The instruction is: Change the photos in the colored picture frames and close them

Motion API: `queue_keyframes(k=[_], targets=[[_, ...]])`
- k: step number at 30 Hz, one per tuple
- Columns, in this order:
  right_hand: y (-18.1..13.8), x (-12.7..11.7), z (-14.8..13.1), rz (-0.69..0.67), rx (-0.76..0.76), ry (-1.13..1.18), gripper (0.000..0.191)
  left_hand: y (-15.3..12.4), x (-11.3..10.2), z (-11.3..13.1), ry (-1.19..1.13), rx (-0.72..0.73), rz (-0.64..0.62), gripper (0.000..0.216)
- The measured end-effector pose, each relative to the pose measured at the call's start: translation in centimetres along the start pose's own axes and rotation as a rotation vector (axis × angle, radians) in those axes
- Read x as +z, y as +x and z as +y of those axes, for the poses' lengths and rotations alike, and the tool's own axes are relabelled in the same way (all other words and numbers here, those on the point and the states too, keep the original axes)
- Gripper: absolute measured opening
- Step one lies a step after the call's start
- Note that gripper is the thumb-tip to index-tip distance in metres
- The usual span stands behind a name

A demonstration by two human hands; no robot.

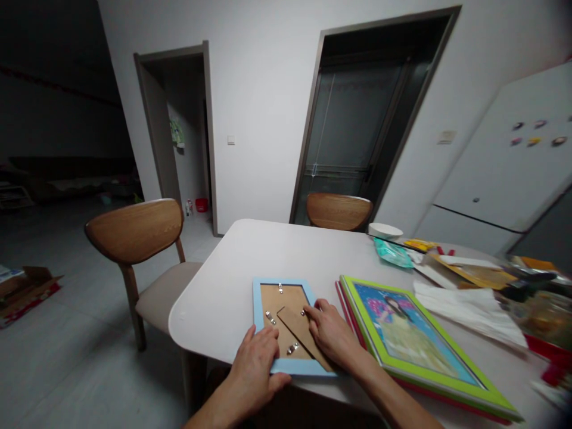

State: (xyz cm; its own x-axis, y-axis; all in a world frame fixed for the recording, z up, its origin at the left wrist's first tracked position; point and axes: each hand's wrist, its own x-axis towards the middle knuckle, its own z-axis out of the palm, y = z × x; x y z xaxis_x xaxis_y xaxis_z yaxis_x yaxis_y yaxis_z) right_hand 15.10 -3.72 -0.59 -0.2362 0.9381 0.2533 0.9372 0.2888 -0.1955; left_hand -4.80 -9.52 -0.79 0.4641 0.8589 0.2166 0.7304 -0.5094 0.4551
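A light-blue picture frame [257,304] is laid back side up on the desk [210,292], between the two grips, with its brown backing board [292,296] exposed. The left grip [255,363] is spread over the near-left corner, its fingers resting on the side rail and board and its thumb along the near edge; the corner appears to be steadied by contact, not tightly clasped. The fingertips of the right grip [333,333] are drawn close together at the right clip [302,312]; whether the metal is pinched or only pushed cannot be made out.

For work at this clip, the corner is best kept pressed down by the left grip, with force applied sideways at the clip's tip, flat along the board, so that neither metal nor fibreboard is bent. The strut [301,329], just left of the right grip's fingers, should be kept from snagging.

The frame's long axis is run away from the body, its far end leaned slightly left. The strut is set diagonally, its narrow end near the board's middle and its wide end toward the near-right corner. The far clip [280,288] is placed beyond both grips, the near clip [292,348] between them. A lime-green photo frame [409,328] is stacked just right of the right grip.
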Motion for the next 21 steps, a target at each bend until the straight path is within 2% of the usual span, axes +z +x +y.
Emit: queue_keyframes(k=[6, 14, 17, 21], targets=[[0.4, 0.4, 0.2, -0.023, 0.03, 0.032, 0.024, 0.0, 0.1, 0.0, -0.004, -0.007, 0.001, 0.032], [-0.4, 0.4, 0.4, 0.046, 0.016, 0.013, 0.026, 0.0, -0.1, -0.3, -0.019, 0.012, 0.006, 0.03], [-1.5, 0.0, -0.9, 0.12, -0.086, 0.024, 0.027, 0.1, -0.3, -0.5, -0.042, 0.027, 0.005, 0.027], [-3.1, -0.3, -3.5, 0.047, -0.315, 0.191, 0.023, 0.1, -0.4, -0.9, -0.068, 0.018, 0.003, 0.033]])
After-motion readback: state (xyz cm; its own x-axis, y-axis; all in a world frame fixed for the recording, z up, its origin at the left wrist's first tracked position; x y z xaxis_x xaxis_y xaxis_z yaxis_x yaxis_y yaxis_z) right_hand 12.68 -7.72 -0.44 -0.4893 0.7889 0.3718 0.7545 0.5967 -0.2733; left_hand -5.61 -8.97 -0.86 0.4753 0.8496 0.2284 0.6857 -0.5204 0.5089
